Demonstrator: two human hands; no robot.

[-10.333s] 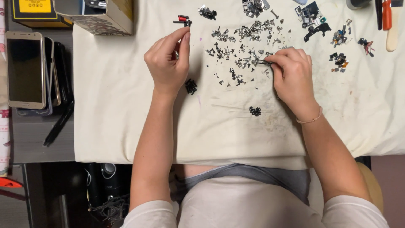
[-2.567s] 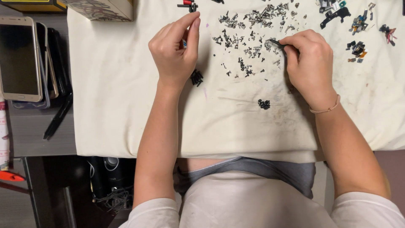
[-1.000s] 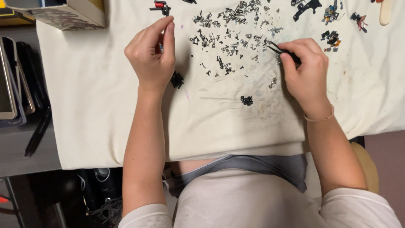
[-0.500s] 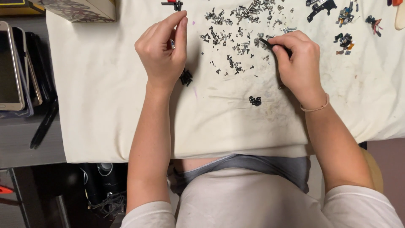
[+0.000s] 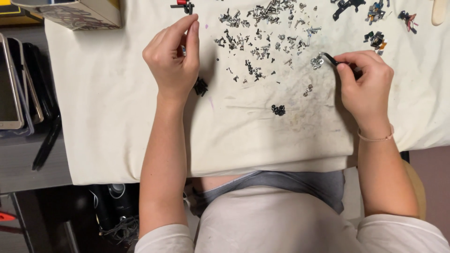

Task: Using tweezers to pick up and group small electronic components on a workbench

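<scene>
Since half a second before, the right hand (image 5: 364, 84) had shifted rightward, carrying the black tweezers (image 5: 333, 59) away from the thick of the scattered screws (image 5: 262, 33) to a small cluster of silver screws (image 5: 317, 60) at the scatter's right edge. The left hand (image 5: 172, 58) had barely moved.

Nearest the body, the white cloth (image 5: 117, 131) draped over the table edge, stained grey toward its middle. A little farther in lay a small clump of black screws (image 5: 278, 110), alone on the stained patch, with a couple of loose silver ones up and to its right. The right hand was closed around the tweezers, thumb and fingers pinching the shaft, the tips touching the silver cluster. The left hand was lifted, its thumb and forefinger pinched on a tiny metal part (image 5: 183, 49), the other fingers curled. A small black part (image 5: 200, 87) lay just beside that wrist.

Beyond the hands the screws spread thickly toward the far edge. Small black and coloured components (image 5: 376, 39) sat at the far right, a red-and-black piece (image 5: 183, 5) at the top, a cardboard box (image 5: 75, 13) at the far left corner, and phones (image 5: 10, 84) lay off the cloth to the left.
</scene>
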